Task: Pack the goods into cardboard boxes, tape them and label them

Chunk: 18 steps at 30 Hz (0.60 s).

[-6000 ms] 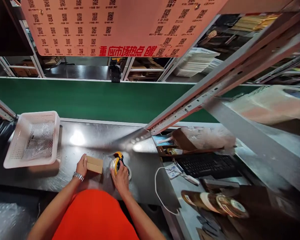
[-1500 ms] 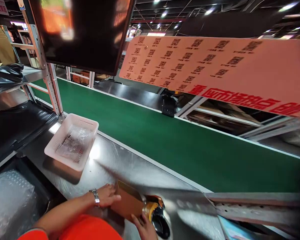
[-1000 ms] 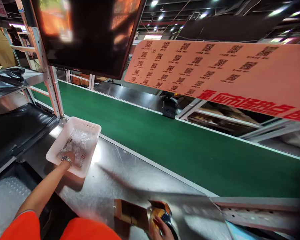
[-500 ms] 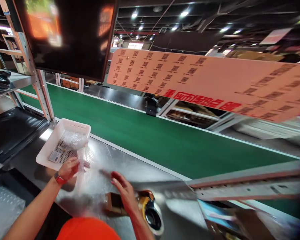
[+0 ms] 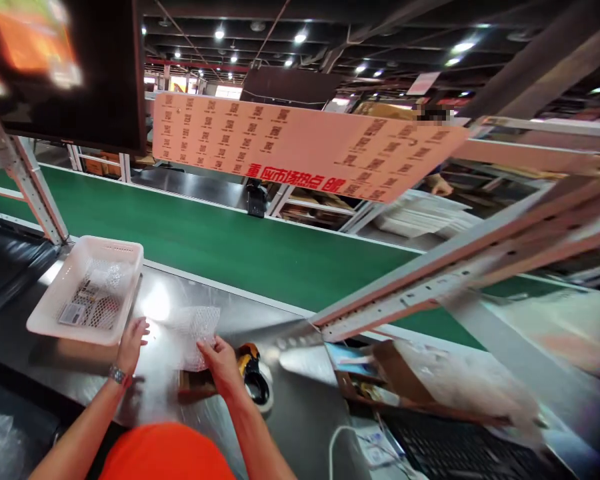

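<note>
In the head view, my right hand [image 5: 221,363] pinches the edge of a clear sheet of bubble wrap [image 5: 200,330] above the metal table. My left hand [image 5: 131,343], with a watch at its wrist, is beside the near right corner of a white plastic basket [image 5: 47,307]. Its fingers are apart and hold nothing that I can see. Inside the basket lie a bubble-wrapped piece and a small packet with a pale label [image 5: 72,314]. Under the bubble wrap, partly covered, sits a small brown cardboard box [image 5: 193,385]. A tape dispenser [image 5: 256,383] stands just right of my right hand.
A green conveyor belt [image 5: 205,243] runs behind the metal table [image 5: 300,413]. A slanted metal post [image 5: 380,307] rises at the right, near a keyboard [image 5: 440,440] and a cardboard tray of items. A monitor [image 5: 100,80] and a pink code board [image 5: 310,143] hang above. Another person's hand [image 5: 439,185] shows beyond.
The bubble wrap has passed from my left hand to my right hand, and my left hand has opened. The view has turned right, bringing the keyboard and another person's hand into sight.
</note>
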Each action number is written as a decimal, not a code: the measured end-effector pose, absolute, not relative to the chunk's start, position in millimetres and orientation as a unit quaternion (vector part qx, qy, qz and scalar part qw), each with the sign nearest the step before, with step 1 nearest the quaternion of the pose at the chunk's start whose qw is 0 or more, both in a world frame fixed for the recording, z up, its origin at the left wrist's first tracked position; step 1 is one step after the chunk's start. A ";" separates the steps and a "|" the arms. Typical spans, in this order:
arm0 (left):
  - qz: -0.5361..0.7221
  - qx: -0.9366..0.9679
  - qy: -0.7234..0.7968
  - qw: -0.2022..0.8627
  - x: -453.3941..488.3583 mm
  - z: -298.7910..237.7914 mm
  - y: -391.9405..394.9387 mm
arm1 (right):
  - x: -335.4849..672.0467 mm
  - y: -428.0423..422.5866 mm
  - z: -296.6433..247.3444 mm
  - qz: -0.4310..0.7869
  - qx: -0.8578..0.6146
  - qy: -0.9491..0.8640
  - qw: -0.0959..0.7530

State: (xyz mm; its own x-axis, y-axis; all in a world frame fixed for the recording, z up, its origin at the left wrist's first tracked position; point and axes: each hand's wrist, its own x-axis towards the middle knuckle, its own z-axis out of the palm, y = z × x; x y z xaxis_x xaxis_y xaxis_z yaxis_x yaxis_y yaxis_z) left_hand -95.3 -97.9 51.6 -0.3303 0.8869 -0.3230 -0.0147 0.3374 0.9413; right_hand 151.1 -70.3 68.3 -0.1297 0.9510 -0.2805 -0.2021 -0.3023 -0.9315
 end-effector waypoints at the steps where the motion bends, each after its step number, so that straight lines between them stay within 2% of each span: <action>1: 0.466 0.375 0.663 0.450 -84.3 51.3 -102.0 | 153.5 -73.9 67.2 0.631 -0.498 -0.393 0.446; 4: 0.425 0.497 0.617 0.438 -48.2 55.4 -110.2 | 159.6 -87.2 65.2 0.643 -0.494 -0.395 0.433; 7: 0.418 0.453 0.645 0.452 -24.7 62.0 -106.6 | 171.3 -99.0 66.2 0.723 -0.424 -0.331 0.433; 11: 0.385 0.360 0.587 0.615 -23.2 62.8 -101.0 | 197.3 -99.8 65.3 0.772 -0.370 -0.263 0.446; 14: 0.371 0.359 0.523 0.678 -26.2 60.8 -103.9 | 212.3 -89.6 58.5 0.755 -0.394 -0.267 0.451; 16: 0.378 0.365 0.547 0.651 -25.2 61.9 -104.5 | 216.6 -82.0 52.9 0.706 -0.456 -0.292 0.457; 18: 0.385 0.373 0.584 0.610 -22.9 64.8 -102.1 | 216.2 -78.2 49.3 0.590 -0.550 -0.321 0.495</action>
